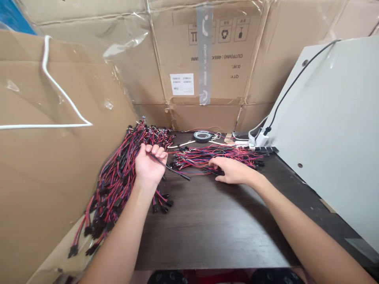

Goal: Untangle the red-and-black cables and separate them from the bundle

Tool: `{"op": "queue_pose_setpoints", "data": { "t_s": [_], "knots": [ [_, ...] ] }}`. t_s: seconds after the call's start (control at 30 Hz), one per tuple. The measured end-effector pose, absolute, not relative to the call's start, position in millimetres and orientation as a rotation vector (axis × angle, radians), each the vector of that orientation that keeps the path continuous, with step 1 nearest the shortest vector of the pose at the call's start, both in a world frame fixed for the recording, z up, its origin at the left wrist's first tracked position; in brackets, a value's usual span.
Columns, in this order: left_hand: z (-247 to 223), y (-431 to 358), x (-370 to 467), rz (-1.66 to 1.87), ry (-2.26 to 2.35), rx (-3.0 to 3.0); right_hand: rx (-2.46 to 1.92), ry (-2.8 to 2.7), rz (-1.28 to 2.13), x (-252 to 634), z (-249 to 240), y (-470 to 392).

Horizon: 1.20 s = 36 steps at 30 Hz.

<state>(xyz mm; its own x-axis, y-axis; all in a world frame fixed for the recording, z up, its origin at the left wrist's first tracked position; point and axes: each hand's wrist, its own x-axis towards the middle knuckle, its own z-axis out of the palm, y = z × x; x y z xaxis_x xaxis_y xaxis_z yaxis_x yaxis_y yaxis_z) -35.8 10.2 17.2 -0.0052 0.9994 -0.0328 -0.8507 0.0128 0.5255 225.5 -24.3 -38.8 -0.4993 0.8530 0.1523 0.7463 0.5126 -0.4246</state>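
Left hand (149, 165): fingers (154, 150) curled tight round a thin black cable (170, 168), knuckles up, just above the dark tabletop (213, 228). Cable poking out to the right of the fist, its tip near the right hand. Right hand (232, 170): fingers (216, 162) spread flat and loose, pressing down on the near edge of a small pile of red and black wires (216, 157), gripping nothing that can be seen.

Big bundle of red and black wires (118, 181) just left of the left hand, touching the wrist, running from the back corner down to the front left edge. Black plugs (161, 205) sticking out below the left wrist, more hanging past the left edge.

Roll of black tape (203, 136) lying flat behind the small pile, close to the back. White charger (260, 139) with a black cord at the back right.

Cardboard wall (44, 177) tight on the left, cardboard boxes (207, 59) across the back, white board (334, 130) leaning in along the right edge. Wide bare patch of tabletop in the middle and front, between both forearms, right up to the near edge.
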Motion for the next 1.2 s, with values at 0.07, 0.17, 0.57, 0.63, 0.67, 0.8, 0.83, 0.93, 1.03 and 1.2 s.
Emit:
{"op": "queue_pose_setpoints", "data": {
  "t_s": [0.07, 0.17, 0.57, 0.63, 0.67, 0.8, 0.83, 0.93, 1.03, 1.2],
  "knots": [
    [17, 13, -39, 1.542, 0.501, 0.394, -1.365, -2.407, 0.496, 230, -40, -22],
    [17, 15, -43, 1.525, 0.534, 0.413, -1.402, -2.376, 0.583, 234, -40, -19],
    [10, 13, -35, 1.43, 0.596, 0.346, -1.333, -2.206, 0.731, 229, -42, -15],
    [8, 13, -31, 1.456, 0.59, 0.367, -1.305, -2.142, 0.767, 228, -43, -16],
    [7, 13, -28, 1.477, 0.582, 0.392, -1.29, -2.106, 0.798, 228, -42, -16],
    [4, 13, -23, 1.552, 0.616, 0.446, -1.205, -1.946, 0.982, 230, -40, -18],
    [4, 14, -23, 1.564, 0.625, 0.455, -1.178, -1.91, 1.023, 230, -39, -18],
    [1, 18, -25, 1.575, 0.625, 0.589, -1.105, -1.83, 1.099, 231, -35, -18],
    [-4, 21, -25, 1.514, 0.741, 0.814, -1.079, -1.791, 1.111, 233, -34, -16],
    [-7, 20, -21, 1.457, 0.951, 0.948, -1.148, -1.85, 1.014, 244, -39, -12]
  ]
}}
